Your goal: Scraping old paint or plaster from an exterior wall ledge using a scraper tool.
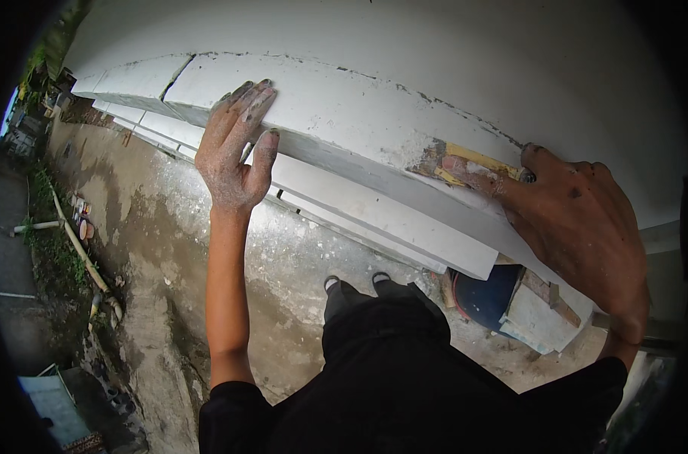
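White aerated-concrete-like blocks [332, 108] form a ledge against a pale wall [435, 45]. My left hand [233, 150], dusty and with stained fingertips, rests on the ledge's edge, fingers on the top face and thumb apart, holding nothing. At the right, my right hand [577, 210] grips a putty knife or scraper [477, 159] with a yellowish, smeared body. Its dirty end lies against the block's top face, beside a patch of rough whitish paste [409, 148]. A dark open joint [176, 78] crosses the ledge left of my left hand.
More white blocks [378, 210] are stacked below the ledge. A dark blue tub [486, 295] and a pale board [540, 318] stand low at the right. My feet are on a wet, stained concrete floor [281, 244]. Pipes [77, 249] and small containers [84, 218] lie at the left.
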Available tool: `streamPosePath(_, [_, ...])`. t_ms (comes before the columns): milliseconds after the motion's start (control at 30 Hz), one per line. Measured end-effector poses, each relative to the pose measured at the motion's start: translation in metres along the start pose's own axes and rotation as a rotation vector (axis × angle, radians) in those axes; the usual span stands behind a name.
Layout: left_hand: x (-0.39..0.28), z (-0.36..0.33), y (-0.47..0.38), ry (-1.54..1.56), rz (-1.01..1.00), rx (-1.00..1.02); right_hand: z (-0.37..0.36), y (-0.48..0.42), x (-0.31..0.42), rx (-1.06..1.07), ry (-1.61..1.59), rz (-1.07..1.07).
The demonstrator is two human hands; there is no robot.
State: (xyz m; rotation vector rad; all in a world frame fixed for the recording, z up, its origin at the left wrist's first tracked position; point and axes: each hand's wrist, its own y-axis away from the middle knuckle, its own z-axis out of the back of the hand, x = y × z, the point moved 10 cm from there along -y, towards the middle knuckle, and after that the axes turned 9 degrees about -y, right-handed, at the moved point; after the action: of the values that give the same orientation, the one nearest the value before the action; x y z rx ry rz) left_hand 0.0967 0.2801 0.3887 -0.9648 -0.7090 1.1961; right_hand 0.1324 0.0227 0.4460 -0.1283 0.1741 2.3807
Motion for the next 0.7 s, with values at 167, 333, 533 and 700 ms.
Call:
streamPosePath(167, [0.005,-0.004,0.007,0.094,0.006,-0.042,0.004,0.029,-0.018,-0.142,0.085,-0.079])
streamPosePath(333, [0.006,-0.009,0.006,0.125,-0.065,-0.025,-0.016,0.037,-0.042,0.006,-0.094,-0.177])
streamPosePath(533, [0.005,-0.007,0.007,0.116,-0.092,-0.021,-0.008,0.038,-0.015,-0.007,-0.074,-0.118])
streamPosePath(700, [0.007,-0.009,0.01,0.111,-0.089,-0.045,-0.011,0.056,-0.013,-0.05,0.167,-0.146])
